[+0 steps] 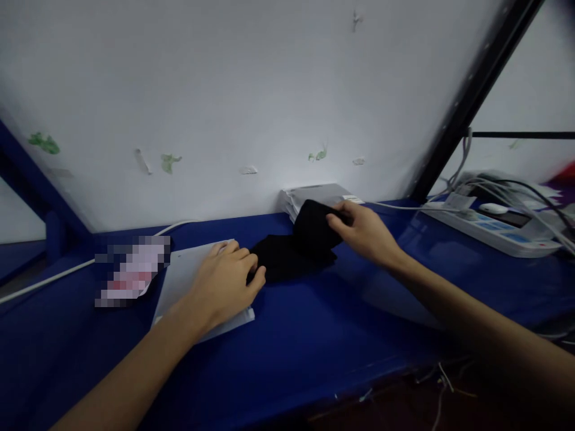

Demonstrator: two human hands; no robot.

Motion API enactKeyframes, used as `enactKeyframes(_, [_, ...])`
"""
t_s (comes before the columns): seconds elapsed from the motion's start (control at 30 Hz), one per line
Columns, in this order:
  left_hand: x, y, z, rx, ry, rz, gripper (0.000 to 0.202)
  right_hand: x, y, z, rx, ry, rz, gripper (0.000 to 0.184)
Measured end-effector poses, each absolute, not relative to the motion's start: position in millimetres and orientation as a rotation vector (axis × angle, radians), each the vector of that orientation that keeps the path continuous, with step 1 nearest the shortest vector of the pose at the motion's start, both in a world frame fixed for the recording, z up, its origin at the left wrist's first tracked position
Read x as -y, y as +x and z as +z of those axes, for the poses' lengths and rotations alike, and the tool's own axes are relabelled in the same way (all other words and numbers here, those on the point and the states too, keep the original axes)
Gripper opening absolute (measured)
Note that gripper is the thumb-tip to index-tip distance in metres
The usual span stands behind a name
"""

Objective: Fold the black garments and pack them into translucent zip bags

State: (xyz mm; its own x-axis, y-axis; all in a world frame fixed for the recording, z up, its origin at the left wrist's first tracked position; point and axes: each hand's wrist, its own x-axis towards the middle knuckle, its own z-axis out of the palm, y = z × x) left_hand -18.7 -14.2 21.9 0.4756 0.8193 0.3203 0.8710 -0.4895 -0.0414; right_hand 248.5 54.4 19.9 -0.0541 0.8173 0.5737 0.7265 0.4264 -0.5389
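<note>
A piece of black cloth (283, 257) lies on the blue table, its right part folded up and lifted. My right hand (359, 224) pinches that raised end between thumb and fingers. At the cloth's left end, my left hand (231, 275) is curled, with a bit of black showing between thumb and forefinger. This hand also rests over a flat, frosted plastic bag (179, 281), covering its right side. What kind of garment or cloth it is cannot be made out.
Behind the cloth, a stack of plastic bags (314, 193) sits against the white wall. A blurred pink-and-white packet (137, 269) lies at left, near a white cable (49, 281). At right stands a white device (507, 230) under tangled cables. The blue table's (305, 347) front edge is near.
</note>
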Motion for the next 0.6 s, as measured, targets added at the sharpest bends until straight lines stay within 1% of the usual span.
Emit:
enactKeyframes(0.07, [12.3, -22.4, 20.8, 1.498, -2.451, -0.396, 0.038, -63.0, 274.2, 14.8, 1.721, -1.347, 0.186, 0.024])
enactKeyframes(0.17, [9.6, -24.7, 18.2, 1.474, -2.424, -0.438, 0.034, -73.3, 311.9, 0.0, 1.636, -1.558, 0.194, 0.033])
enactKeyframes(0.23, [7.8, -24.9, 15.9, 1.434, -2.480, -0.451, 0.030, -76.6, 330.5, -10.8, 1.635, -1.619, 0.105, 0.036])
enactKeyframes(0.33, [5.1, -25.6, 12.6, 1.406, -2.574, -0.402, 0.032, -77.4, 344.6, -23.4, 1.725, -1.534, -0.134, 0.035])
enactKeyframes(0.4, [3.6, -26.6, 11.5, 1.437, -2.587, -0.367, 0.034, -76.9, 346.8, -29.2, 1.869, -1.452, -0.222, 0.032])
enactKeyframes(0.5, [1.8, -28.5, 11.9, 1.525, -2.559, -0.387, 0.034, -75.8, 346.3, -35.8, 2.140, -1.390, -0.199, 0.027])
enactKeyframes(0.6, [0.0, -29.7, 13.4, 1.621, -2.518, -0.438, 0.036, -74.0, 347.3, -40.6, 2.214, -1.431, -0.151, 0.028])
